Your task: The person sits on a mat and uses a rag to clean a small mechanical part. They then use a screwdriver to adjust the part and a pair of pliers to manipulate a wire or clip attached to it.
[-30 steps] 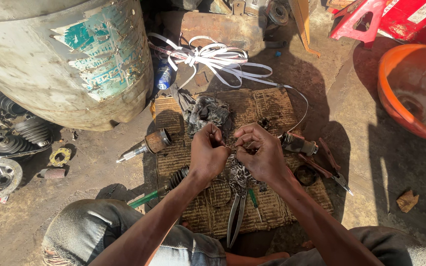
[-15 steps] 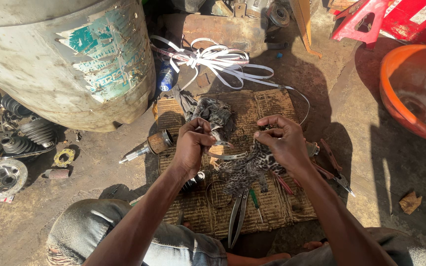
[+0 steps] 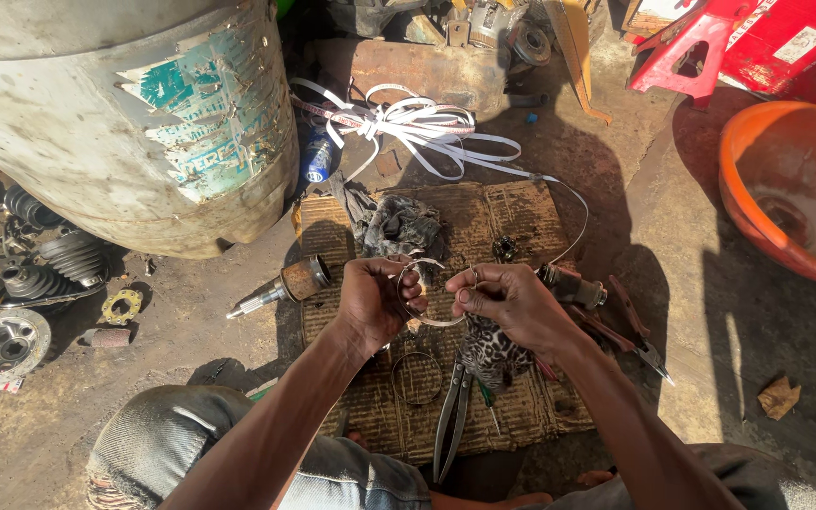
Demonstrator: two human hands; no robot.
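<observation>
Both hands are raised over a worn cardboard sheet (image 3: 521,217) on the ground, the left hand (image 3: 370,302) and right hand (image 3: 507,302) each pinching one side of a thin metal band ring (image 3: 419,319) bent into a loop between them. Just below it lie a spotted rag (image 3: 493,351), a second ring (image 3: 416,378) and what seem to be long-handled pliers (image 3: 450,420), while a short shaft (image 3: 280,288) rests left of the left hand, near a big battered drum (image 3: 134,123)
</observation>
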